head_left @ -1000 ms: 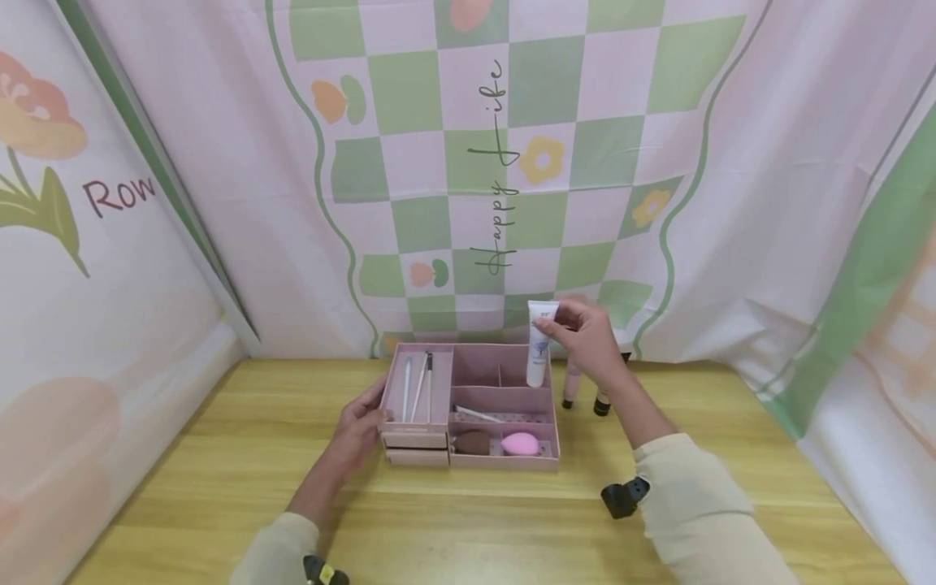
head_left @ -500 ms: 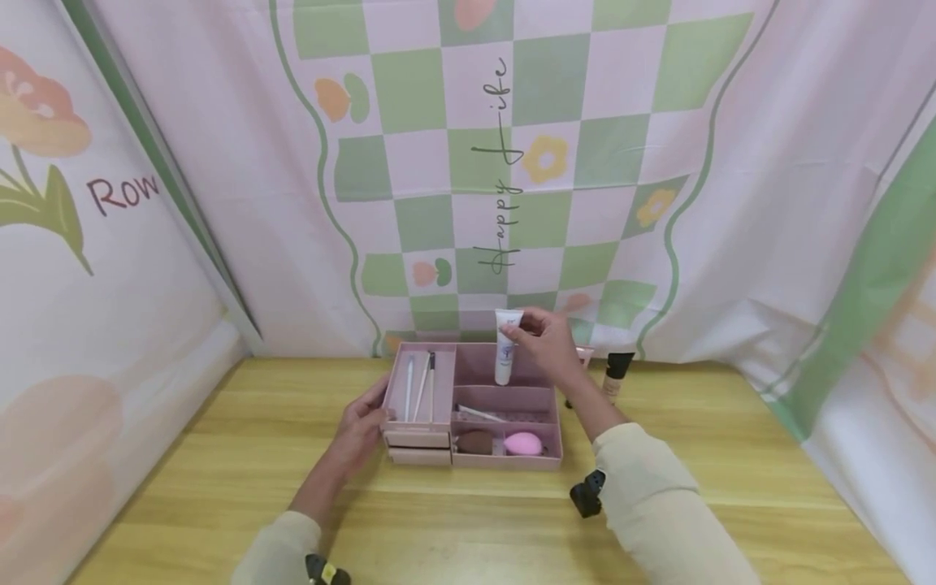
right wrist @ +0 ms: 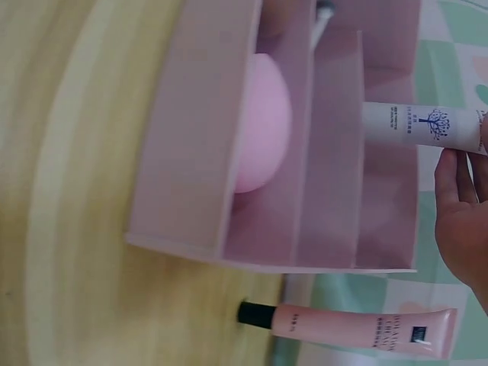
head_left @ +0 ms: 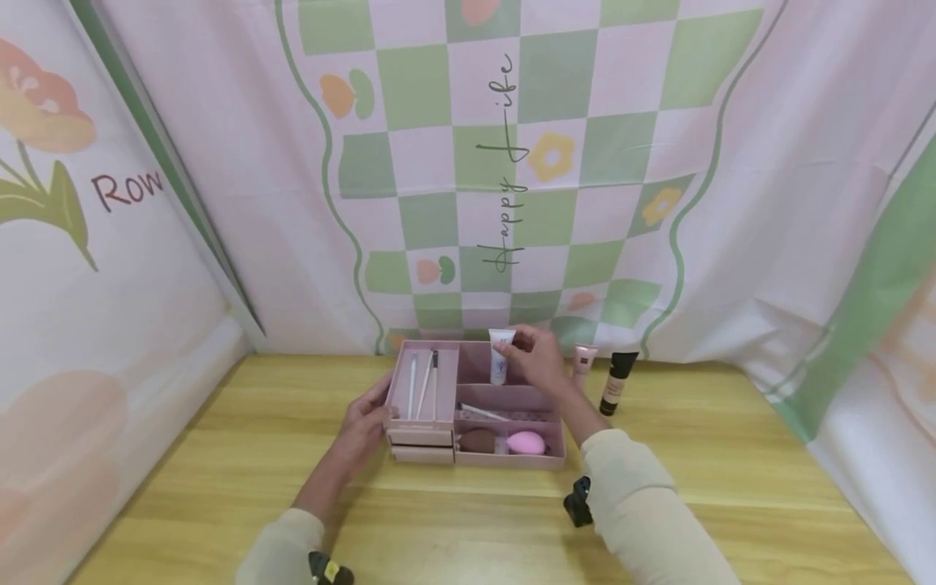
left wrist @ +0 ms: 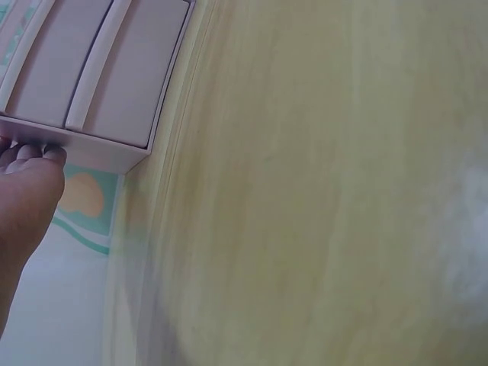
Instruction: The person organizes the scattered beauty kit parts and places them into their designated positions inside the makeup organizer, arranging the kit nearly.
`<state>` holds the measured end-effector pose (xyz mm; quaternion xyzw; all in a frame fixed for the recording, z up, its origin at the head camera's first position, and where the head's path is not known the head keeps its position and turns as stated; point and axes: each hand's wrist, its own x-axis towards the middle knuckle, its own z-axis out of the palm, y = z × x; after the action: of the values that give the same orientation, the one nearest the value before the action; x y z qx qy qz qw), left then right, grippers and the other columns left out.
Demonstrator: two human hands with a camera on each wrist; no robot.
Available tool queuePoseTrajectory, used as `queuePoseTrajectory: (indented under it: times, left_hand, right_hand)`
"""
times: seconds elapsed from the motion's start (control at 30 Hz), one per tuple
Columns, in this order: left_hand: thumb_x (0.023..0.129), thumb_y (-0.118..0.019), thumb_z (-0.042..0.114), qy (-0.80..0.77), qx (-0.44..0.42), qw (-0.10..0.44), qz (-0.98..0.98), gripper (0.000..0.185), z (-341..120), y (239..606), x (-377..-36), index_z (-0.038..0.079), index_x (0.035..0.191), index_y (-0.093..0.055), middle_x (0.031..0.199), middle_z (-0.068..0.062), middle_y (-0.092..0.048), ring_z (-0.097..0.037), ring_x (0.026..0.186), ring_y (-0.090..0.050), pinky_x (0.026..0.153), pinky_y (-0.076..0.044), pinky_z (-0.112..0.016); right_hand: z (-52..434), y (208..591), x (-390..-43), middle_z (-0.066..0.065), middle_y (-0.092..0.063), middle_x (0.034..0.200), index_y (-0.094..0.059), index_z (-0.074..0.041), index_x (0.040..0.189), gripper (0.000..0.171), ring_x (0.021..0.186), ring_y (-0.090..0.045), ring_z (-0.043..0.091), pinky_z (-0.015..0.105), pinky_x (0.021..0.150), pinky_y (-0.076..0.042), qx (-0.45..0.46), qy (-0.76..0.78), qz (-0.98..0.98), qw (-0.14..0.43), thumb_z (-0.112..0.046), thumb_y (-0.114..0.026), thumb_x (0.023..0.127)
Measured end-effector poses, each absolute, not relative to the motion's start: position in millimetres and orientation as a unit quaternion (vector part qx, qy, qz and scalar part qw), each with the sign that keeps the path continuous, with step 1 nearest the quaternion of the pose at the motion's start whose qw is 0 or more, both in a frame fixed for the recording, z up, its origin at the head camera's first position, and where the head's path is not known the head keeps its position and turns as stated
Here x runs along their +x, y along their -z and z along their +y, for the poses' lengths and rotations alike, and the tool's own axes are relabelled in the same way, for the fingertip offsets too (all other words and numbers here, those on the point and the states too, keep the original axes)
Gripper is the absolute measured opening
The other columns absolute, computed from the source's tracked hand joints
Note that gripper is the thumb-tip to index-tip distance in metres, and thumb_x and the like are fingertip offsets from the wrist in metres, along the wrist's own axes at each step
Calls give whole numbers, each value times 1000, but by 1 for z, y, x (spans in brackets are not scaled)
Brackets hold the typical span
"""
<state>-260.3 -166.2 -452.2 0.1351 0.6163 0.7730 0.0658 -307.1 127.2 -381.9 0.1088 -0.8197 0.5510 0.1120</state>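
My right hand (head_left: 537, 357) pinches a white squeeze tube (head_left: 499, 370) near its flat top end. The tube stands upright, its lower end inside the back compartment of a pink makeup organizer (head_left: 512, 462). In the right wrist view the tube (right wrist: 427, 126) bears a blue tree print, and its bottom end is hidden behind a divider. My left hand (head_left: 363, 422) holds the organizer's left side, thumb at the top front edge. In the left wrist view the fingers (left wrist: 30, 155) bend against the side wall, beside two drawer fronts (left wrist: 133, 72).
Right of the organizer stand a pink tube (head_left: 582, 361) with a black cap and a beige, black-ended tube (head_left: 616, 386). Slim brushes (head_left: 424, 386) lie on the organizer's top left. A brown sponge (head_left: 477, 441) and a pink sponge (head_left: 526, 443) sit in front. A curtain (head_left: 409, 219) hangs behind.
My right hand has carried the white tube left, then lowered it into the back compartment. The pink and beige tubes have come into fuller view. My left hand has stayed on the organizer.
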Motion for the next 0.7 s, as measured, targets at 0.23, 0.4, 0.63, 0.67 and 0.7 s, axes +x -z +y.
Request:
queuePoseTrajectory:
  times: [0.23,0.4,0.63,0.67,0.7]
  left_hand:
    - [86,-44,-6,-776,132,74,612,72,-166,452,-259,0,153,-18,164,-21,-15,-33,145,-27,101,-47,-13]
    - [86,-45,-5,-776,129,70,614,72,-165,451,-259,-1,153,-19,164,-20,-16,-34,146,-25,102,-46,-13]
    - [85,-51,1,-772,164,50,613,74,-168,455,-260,-2,152,-21,162,-23,-17,-9,130,-46,101,-47,-13]
    - [86,-51,1,-772,165,51,612,73,-167,455,-260,-2,152,-21,162,-23,-17,-6,128,-47,102,-46,-13]
    - [86,-49,-1,-771,159,54,615,72,-167,454,-260,-2,152,-20,162,-23,-17,-9,130,-45,102,-46,-13]
  right_hand:
    - [128,404,-308,26,-72,97,-68,7,108,26,77,-63,7,13,68,-54,131,-525,-833,116,-7,-70,86]
    - [128,409,-308,25,-72,95,-68,7,108,26,77,-63,6,11,69,-53,127,-518,-837,124,-7,-70,86]
    - [127,408,-308,25,-71,95,-67,7,110,28,80,-65,11,14,71,-55,120,-520,-838,116,-9,-69,87]
    - [127,408,-308,25,-71,96,-67,6,111,28,81,-66,12,16,72,-56,115,-522,-838,112,-8,-69,87]
    - [127,408,-308,25,-72,98,-66,6,111,29,83,-67,14,17,72,-57,113,-527,-835,107,-8,-69,87]
